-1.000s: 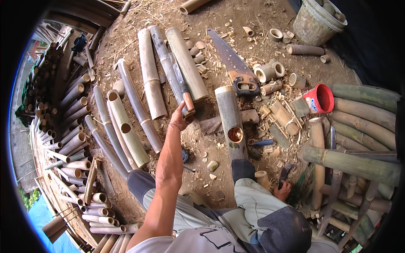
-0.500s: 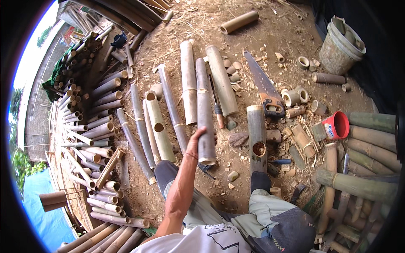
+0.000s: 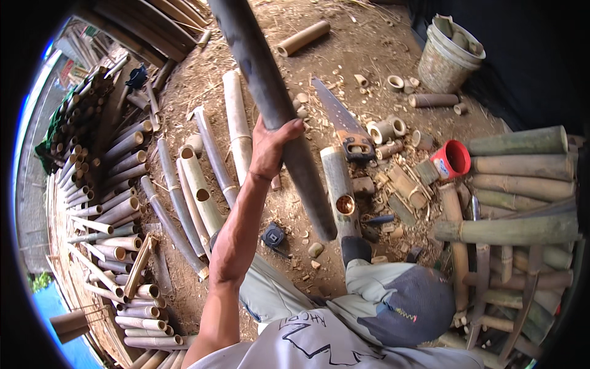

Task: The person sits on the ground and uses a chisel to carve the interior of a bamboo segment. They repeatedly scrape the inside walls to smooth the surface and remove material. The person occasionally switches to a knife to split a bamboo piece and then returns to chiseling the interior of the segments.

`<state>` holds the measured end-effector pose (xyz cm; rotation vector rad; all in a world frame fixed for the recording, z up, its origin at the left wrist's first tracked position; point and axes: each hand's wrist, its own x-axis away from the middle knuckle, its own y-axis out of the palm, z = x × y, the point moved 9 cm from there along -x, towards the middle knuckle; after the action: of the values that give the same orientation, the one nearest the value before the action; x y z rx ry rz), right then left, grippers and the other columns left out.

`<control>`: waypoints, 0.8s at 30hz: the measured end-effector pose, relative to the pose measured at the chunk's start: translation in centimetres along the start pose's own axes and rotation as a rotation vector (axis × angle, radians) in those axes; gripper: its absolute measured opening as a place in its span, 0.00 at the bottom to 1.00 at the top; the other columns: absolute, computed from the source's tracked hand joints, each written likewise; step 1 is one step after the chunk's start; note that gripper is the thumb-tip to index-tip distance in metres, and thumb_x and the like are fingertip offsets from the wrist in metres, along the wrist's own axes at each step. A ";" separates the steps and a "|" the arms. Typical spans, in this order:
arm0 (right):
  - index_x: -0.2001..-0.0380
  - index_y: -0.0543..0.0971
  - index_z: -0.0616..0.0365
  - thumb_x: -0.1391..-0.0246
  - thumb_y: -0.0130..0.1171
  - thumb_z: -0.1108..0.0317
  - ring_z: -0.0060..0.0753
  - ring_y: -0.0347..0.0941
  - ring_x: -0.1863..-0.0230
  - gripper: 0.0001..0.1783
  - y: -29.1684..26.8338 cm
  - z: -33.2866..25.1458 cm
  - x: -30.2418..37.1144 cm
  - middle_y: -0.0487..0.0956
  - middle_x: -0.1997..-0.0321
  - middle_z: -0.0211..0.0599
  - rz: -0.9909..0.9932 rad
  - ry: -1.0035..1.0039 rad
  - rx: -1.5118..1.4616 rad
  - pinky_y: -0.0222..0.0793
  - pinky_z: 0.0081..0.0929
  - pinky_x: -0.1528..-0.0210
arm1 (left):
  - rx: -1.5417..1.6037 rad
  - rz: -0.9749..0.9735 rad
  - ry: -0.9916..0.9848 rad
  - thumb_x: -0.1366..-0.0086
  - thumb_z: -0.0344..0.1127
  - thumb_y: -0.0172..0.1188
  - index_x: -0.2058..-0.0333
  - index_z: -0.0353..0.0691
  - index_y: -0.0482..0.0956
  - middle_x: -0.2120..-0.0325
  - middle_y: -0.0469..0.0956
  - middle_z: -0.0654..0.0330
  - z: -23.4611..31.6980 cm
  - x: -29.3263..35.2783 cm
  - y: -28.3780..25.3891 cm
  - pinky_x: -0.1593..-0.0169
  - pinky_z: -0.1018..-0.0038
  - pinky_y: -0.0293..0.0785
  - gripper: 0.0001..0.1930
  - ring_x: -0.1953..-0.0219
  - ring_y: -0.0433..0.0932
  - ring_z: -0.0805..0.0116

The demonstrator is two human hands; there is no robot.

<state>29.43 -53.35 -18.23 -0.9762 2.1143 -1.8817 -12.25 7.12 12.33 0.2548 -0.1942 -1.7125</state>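
My left hand (image 3: 273, 144) is wrapped round a long dark bamboo tube (image 3: 267, 80), lifted and slanting from the top edge down toward my feet. My right hand does not show. Just right of the tube's lower end stretches a grey bamboo tube with a round hole in its side (image 3: 337, 181), its near end at my right foot. Below my left hand, a black tape measure (image 3: 273, 235) lies on the dirt. Beyond the holed tube rests a handsaw (image 3: 344, 123) with a wooden handle.
Several bamboo tubes (image 3: 195, 184) lie to the left, before stacked bamboo (image 3: 123, 209). A red bucket (image 3: 452, 160) and more bamboo (image 3: 516, 227) are at right. A dirty white bucket (image 3: 448, 64) stands far right. Offcuts and shavings litter the ground.
My left hand has raised the bamboo tube and moved it farther out, tilting its top to the left. The view has shifted, and the tape measure shows more fully.
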 end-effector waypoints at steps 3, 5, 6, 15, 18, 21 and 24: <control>0.43 0.65 0.63 0.51 0.62 0.55 0.49 0.68 0.44 0.36 0.8 -0.2 1.0 0.69 0.45 0.51 -0.007 0.015 -0.017 0.65 0.47 0.43 | -0.106 -0.134 0.009 0.56 0.45 0.77 0.48 0.33 0.66 0.60 0.77 0.52 0.2 0.9 5.2 0.51 0.66 0.79 0.40 0.58 0.80 0.63; 0.42 0.64 0.63 0.50 0.63 0.55 0.49 0.68 0.44 0.37 1.1 -0.1 1.4 0.69 0.45 0.52 -0.010 0.034 -0.032 0.65 0.46 0.43 | -0.161 -0.221 0.070 0.57 0.46 0.77 0.46 0.35 0.64 0.56 0.76 0.51 -0.6 1.9 9.1 0.49 0.64 0.79 0.43 0.56 0.79 0.61; 0.42 0.64 0.64 0.50 0.63 0.55 0.49 0.68 0.44 0.37 1.1 -0.5 1.6 0.69 0.45 0.52 -0.010 0.032 -0.036 0.65 0.46 0.43 | -0.162 -0.253 0.084 0.57 0.46 0.77 0.45 0.35 0.63 0.55 0.75 0.51 -0.8 2.5 9.9 0.48 0.64 0.78 0.44 0.55 0.78 0.60; 0.39 0.62 0.66 0.50 0.64 0.53 0.49 0.69 0.45 0.41 -3.2 -0.6 0.9 0.69 0.45 0.55 0.022 -0.002 -0.092 0.67 0.45 0.44 | -0.313 -0.375 0.267 0.59 0.41 0.77 0.42 0.37 0.64 0.52 0.76 0.52 -1.2 6.8 12.9 0.44 0.66 0.74 0.45 0.49 0.76 0.61; 0.39 0.61 0.67 0.50 0.65 0.52 0.49 0.70 0.45 0.43 -10.0 -1.8 -1.3 0.70 0.44 0.56 0.104 -0.065 -0.161 0.67 0.45 0.44 | -0.333 -0.453 0.339 0.59 0.42 0.79 0.42 0.38 0.63 0.51 0.74 0.54 -2.2 8.7 13.5 0.44 0.67 0.73 0.46 0.48 0.75 0.62; 0.38 0.60 0.67 0.50 0.65 0.51 0.49 0.70 0.45 0.44 -22.6 -6.6 -4.5 0.70 0.44 0.57 0.240 -0.189 -0.230 0.68 0.45 0.44 | -0.399 -0.524 0.449 0.60 0.47 0.81 0.42 0.38 0.63 0.53 0.74 0.53 -1.5 10.5 13.9 0.44 0.66 0.73 0.49 0.50 0.76 0.61; 0.37 0.59 0.68 0.49 0.65 0.51 0.49 0.70 0.45 0.46 -40.4 -14.4 -4.2 0.70 0.44 0.58 0.440 -0.376 -0.278 0.68 0.45 0.44 | -0.405 -0.510 0.550 0.61 0.49 0.81 0.42 0.36 0.64 0.55 0.75 0.53 -0.4 10.7 14.3 0.45 0.64 0.72 0.49 0.50 0.76 0.60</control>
<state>40.08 -39.11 20.99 -0.7519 2.1610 -1.1264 -0.13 -5.69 15.25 0.4887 0.6682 -2.0586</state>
